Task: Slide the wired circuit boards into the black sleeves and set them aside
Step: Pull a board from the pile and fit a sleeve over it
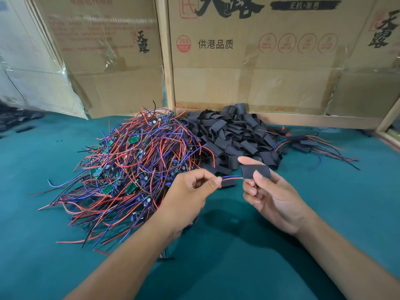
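Observation:
My right hand (272, 191) pinches a flat black sleeve (255, 171) between thumb and fingers above the green table. My left hand (190, 191) pinches a pair of wires, blue and red (231, 178), whose ends reach the sleeve's left opening. The board on those wires is hidden in my left hand. A big tangle of wired circuit boards (134, 165) lies at the left. A heap of loose black sleeves (236, 135) lies behind my hands. Several sleeved boards (303, 144) with wires trailing lie at the right.
Cardboard boxes (249, 61) stand along the back of the green table (238, 245). A wooden post (167, 61) rises between them. More dark pieces (15, 120) lie at the far left edge. One stray sleeve (227, 184) lies under my hands.

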`<state>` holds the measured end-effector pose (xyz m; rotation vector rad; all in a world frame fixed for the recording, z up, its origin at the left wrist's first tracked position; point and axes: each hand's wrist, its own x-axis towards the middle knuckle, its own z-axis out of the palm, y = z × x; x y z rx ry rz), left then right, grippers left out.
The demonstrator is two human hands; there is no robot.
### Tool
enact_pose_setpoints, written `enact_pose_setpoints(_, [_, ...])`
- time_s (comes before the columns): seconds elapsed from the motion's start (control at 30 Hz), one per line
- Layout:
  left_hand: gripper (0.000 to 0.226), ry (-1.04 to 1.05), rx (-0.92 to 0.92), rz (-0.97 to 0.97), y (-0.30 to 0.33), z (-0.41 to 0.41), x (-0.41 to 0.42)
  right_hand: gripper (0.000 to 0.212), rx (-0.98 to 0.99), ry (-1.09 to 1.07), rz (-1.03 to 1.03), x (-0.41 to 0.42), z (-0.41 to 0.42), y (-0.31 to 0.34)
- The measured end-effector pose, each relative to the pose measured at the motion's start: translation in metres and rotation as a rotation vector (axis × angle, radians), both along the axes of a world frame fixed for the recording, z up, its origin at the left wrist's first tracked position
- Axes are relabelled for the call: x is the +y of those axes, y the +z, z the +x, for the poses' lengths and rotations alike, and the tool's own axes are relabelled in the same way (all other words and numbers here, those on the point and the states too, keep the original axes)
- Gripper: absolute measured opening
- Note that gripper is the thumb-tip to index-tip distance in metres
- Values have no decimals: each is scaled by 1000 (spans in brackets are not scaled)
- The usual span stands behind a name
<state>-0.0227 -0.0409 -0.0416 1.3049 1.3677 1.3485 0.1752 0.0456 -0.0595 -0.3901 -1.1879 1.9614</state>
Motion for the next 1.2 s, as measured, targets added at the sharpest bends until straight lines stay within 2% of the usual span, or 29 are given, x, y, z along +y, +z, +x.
enact_pose_setpoints(0.2, [21,-19,-92,22,3,0,-1,49,30,69,20,0,2,0])
enact_pose_setpoints(0.3, [20,-44,-130,39,6,-1,-2,59,53,135,9,0,4,1])
enact_pose_setpoints(0.5, [20,-113,-86,110,10,1,-6,60,106,242,-3,0,6,-1])
enact_pose_setpoints(0.73, [18,-87,-53,117,11,1,-6,57,125,282,-20,1,7,-2])
enact_pose_setpoints(0.93, [20,-57,-73,130,10,1,-5,58,123,293,-18,0,7,-3])
enact_pose_setpoints(1.2, [18,-20,59,190,6,6,-4,62,35,229,30,-4,4,-2])
